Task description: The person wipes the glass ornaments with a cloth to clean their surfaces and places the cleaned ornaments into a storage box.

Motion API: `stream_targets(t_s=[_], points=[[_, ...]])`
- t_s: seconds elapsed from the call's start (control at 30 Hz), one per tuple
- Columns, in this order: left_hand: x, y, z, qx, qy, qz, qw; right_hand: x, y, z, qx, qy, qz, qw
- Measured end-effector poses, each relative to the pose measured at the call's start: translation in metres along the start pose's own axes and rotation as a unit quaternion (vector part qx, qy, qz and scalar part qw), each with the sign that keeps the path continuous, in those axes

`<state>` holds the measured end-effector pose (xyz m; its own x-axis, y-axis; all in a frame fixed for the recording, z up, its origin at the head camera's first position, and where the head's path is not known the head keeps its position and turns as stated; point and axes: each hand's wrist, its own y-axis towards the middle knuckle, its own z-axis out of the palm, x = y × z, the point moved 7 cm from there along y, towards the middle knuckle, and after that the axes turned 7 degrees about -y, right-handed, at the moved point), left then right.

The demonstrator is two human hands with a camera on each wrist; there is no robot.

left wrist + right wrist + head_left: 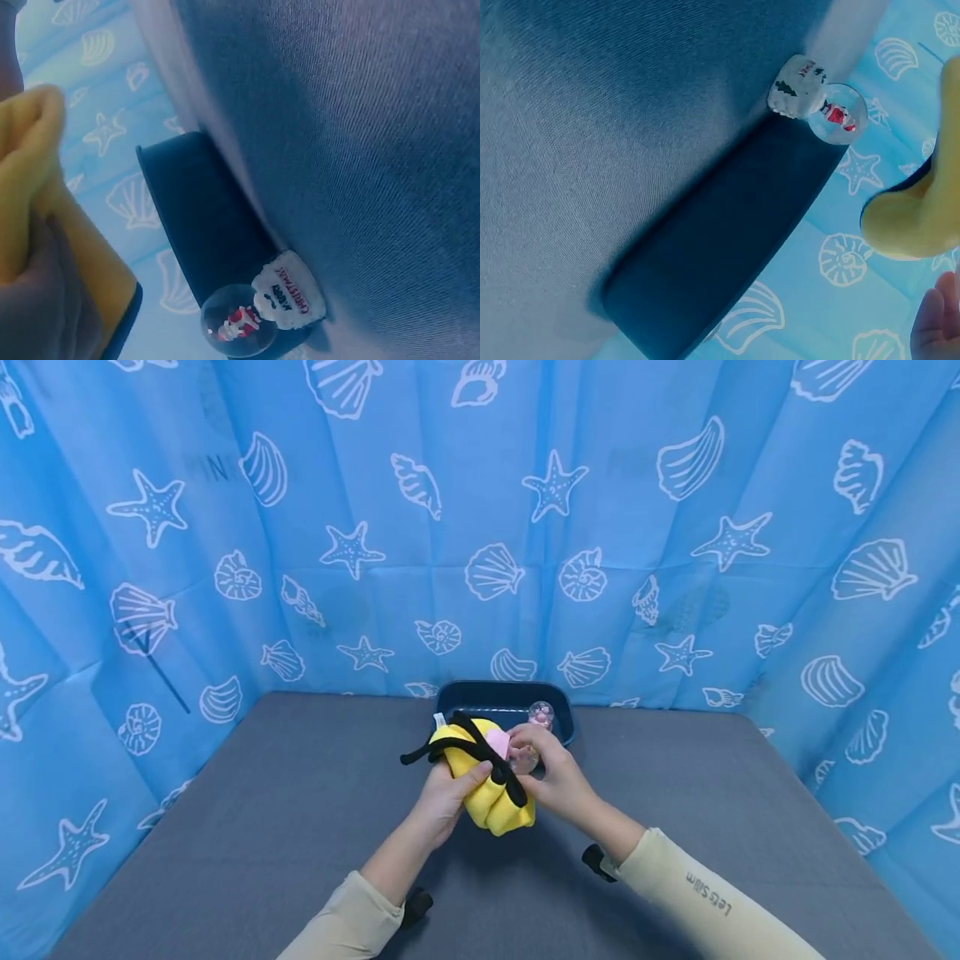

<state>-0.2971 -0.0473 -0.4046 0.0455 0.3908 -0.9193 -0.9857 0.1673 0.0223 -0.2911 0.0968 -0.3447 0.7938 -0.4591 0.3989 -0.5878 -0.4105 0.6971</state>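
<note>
Head view: one grey table (pixel 262 827) bore one blue bin (pixel 480 693); toward the bin's 7 o'clock, one yellow cloth bundle (pixel 498 810) was gripped by the left hand (pixel 442 797) at 8 o'clock. The right hand (pixel 555 777), at 3 o'clock, appeared to pinch a clear globe (pixel 525 762). Judged risk: its smooth sphere might have slipped against slack folds. Globes counted three: this, a second globe (pixel 541 715) inside the bin's 3 o'clock end, and a Santa globe (pixel 270 298) before it.

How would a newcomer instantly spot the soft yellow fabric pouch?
Find the dark blue rectangular tray before the blue seashell-print fabric curtain. Nearer the camera, the bare left hand holds the soft yellow fabric pouch. It alone is yellow, unlike the clear round globe beyond.
</note>
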Motion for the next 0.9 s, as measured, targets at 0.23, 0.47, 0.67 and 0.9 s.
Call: stream_targets(t_s=[0.23, 0.47, 0.67, 0.9], points=[[-0.001, 0.000, 0.003, -0.005, -0.001, 0.006, 1.0000, 0.015, -0.002, 0.003, 0.003, -0.050, -0.107, 0.9930], [-0.005, -0.002, -0.001, -0.015, -0.009, 0.026, 0.9995, 0.000, -0.005, 0.007, 0.075, 0.061, 0.048, 0.9941], [-0.007, -0.003, -0.002, -0.001, -0.009, 0.033, 0.9994, -0.007, -0.006, 0.010, 0.104, 0.084, 0.106, 0.9853], [-0.007, -0.003, -0.001, 0.016, 0.012, 0.042, 0.9989, -0.005, -0.004, 0.005, 0.072, 0.078, 0.088, 0.9905]])
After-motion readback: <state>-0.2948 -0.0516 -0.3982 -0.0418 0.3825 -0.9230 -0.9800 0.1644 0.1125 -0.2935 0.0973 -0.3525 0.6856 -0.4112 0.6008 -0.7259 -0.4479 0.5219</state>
